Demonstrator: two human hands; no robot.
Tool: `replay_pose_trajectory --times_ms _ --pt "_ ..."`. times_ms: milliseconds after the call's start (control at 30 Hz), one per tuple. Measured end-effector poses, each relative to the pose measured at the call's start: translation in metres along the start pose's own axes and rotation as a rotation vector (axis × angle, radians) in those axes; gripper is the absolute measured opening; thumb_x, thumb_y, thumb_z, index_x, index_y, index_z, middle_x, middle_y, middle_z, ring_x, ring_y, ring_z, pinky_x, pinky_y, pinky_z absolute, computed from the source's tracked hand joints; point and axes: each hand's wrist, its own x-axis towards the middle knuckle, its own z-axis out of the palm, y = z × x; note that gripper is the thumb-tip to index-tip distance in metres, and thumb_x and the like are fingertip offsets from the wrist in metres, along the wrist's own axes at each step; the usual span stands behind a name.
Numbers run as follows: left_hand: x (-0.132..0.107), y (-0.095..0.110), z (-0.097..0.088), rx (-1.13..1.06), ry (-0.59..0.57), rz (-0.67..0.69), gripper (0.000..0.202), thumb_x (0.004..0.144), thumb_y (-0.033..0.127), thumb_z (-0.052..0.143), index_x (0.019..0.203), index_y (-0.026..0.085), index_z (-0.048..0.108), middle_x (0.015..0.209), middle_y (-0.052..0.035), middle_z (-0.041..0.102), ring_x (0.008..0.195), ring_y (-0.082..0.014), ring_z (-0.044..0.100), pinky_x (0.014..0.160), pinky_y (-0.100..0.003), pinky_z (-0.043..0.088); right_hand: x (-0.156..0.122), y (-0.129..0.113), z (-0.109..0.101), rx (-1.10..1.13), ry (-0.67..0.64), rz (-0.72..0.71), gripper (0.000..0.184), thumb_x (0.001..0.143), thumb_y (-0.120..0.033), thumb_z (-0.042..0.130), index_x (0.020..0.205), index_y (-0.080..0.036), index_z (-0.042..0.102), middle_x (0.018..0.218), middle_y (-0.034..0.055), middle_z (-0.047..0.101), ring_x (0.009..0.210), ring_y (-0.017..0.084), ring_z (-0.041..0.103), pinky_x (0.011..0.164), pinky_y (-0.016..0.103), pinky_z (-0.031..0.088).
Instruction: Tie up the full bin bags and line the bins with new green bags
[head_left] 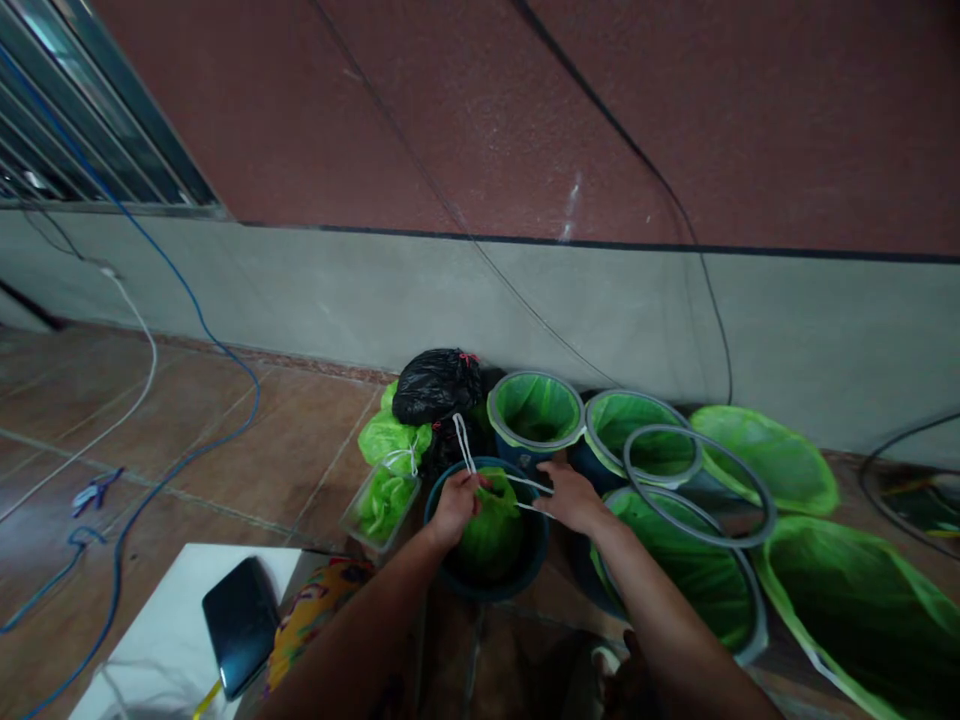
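A green drawstring garbage bag [491, 545] sits inside a dark blue bin [442, 577], its mouth gathered. My left hand [456, 508] is closed at the bag's neck, with a loop of white drawstring [463, 440] standing up from it. To the right of the neck, my right hand [571, 497] is closed on the other side of the white drawstring, which stretches taut between the two hands. Part of the bag's neck is hidden behind my left fingers.
Bins lined with green bags [536, 408] line the wall. A loose grey ring [634, 478] rests over them. Left are black bags [436, 385], a tied green bag [386, 438] and a clear container [375, 540]. A phone [240, 625] lies on a white surface; a blue cable [202, 440] crosses the floor.
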Motion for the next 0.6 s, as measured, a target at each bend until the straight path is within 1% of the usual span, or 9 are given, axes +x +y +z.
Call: replay_pose_trajectory --times_ms 67,133,200,267,333,400,500,533,600 --pt "0.000 0.003 -0.001 -0.079 -0.003 -0.032 0.027 0.081 0.039 0.054 0.076 0.014 0.060 0.081 -0.0036 0.067 0.038 -0.0028 0.037 0.040 -0.021 0.025 -0.006 -0.002 0.000 -0.068 -0.101 -0.021 0.058 0.070 -0.027 0.073 0.126 -0.017 0.063 0.116 0.0129 0.067 0.105 0.024 0.063 0.086 0.030 0.044" --pt "0.001 0.006 -0.002 -0.140 -0.015 -0.076 0.024 0.080 0.037 0.055 0.078 0.014 0.059 0.082 -0.0035 0.068 0.038 -0.0025 0.035 0.040 -0.021 0.023 -0.013 -0.006 -0.002 -0.080 -0.255 -0.035 0.034 0.074 -0.030 0.070 0.107 -0.021 0.071 0.097 0.0072 0.072 0.093 0.022 0.066 0.074 0.028 0.043" --pt "0.002 0.008 -0.003 -0.174 -0.026 -0.113 0.020 0.079 0.035 0.055 0.079 0.015 0.058 0.078 -0.0019 0.066 0.038 -0.0027 0.035 0.040 -0.020 0.022 -0.019 -0.011 -0.005 -0.083 -0.380 -0.059 0.015 0.079 -0.035 0.066 0.084 -0.022 0.072 0.077 0.0034 0.070 0.078 0.020 0.065 0.063 0.026 0.038" --pt "0.003 0.008 -0.004 -0.180 -0.039 -0.127 0.019 0.079 0.034 0.056 0.077 0.015 0.057 0.071 0.0006 0.062 0.037 -0.0030 0.036 0.040 -0.020 0.022 -0.023 -0.016 -0.008 -0.105 -0.401 -0.074 0.021 0.082 -0.036 0.062 0.072 -0.021 0.070 0.070 0.0029 0.066 0.069 0.018 0.061 0.059 0.027 0.034" --pt "0.004 0.006 -0.004 -0.170 -0.047 -0.126 0.020 0.079 0.035 0.057 0.075 0.015 0.057 0.065 0.0031 0.056 0.037 -0.0032 0.036 0.040 -0.020 0.022 -0.026 -0.020 -0.010 -0.074 -0.342 -0.122 0.027 0.086 -0.035 0.056 0.067 -0.019 0.068 0.069 0.0033 0.064 0.068 0.016 0.059 0.060 0.027 0.032" --pt "0.005 0.004 -0.003 -0.157 -0.043 -0.122 0.023 0.080 0.038 0.059 0.074 0.015 0.056 0.061 0.0048 0.051 0.038 -0.0033 0.036 0.040 -0.019 0.023 -0.028 -0.025 -0.012 0.099 -0.304 -0.216 0.033 0.090 -0.038 0.050 0.068 -0.018 0.066 0.067 0.0028 0.062 0.066 0.015 0.055 0.061 0.026 0.033" --pt "0.005 0.001 -0.001 -0.133 -0.059 -0.114 0.027 0.080 0.041 0.060 0.073 0.016 0.056 0.056 0.0057 0.047 0.040 -0.0045 0.037 0.040 -0.019 0.025 -0.029 -0.031 -0.013 0.516 -0.340 -0.347 0.043 0.094 -0.049 0.038 0.074 -0.018 0.060 0.066 0.0013 0.057 0.062 0.013 0.051 0.061 0.025 0.037" --pt "0.005 0.000 0.000 -0.120 -0.064 -0.106 0.027 0.081 0.041 0.060 0.072 0.016 0.055 0.056 0.0058 0.046 0.041 -0.0049 0.038 0.040 -0.019 0.026 -0.029 -0.031 -0.012 0.583 -0.354 -0.348 0.045 0.095 -0.051 0.035 0.073 -0.019 0.057 0.065 0.0010 0.056 0.060 0.013 0.049 0.060 0.025 0.037" --pt "0.005 0.000 0.001 -0.082 -0.051 -0.085 0.029 0.082 0.042 0.059 0.069 0.017 0.054 0.055 0.0058 0.045 0.041 -0.0052 0.037 0.041 -0.019 0.026 -0.027 -0.031 -0.008 0.508 -0.320 -0.297 0.045 0.094 -0.050 0.034 0.067 -0.019 0.051 0.062 0.0007 0.053 0.058 0.013 0.047 0.060 0.026 0.037"
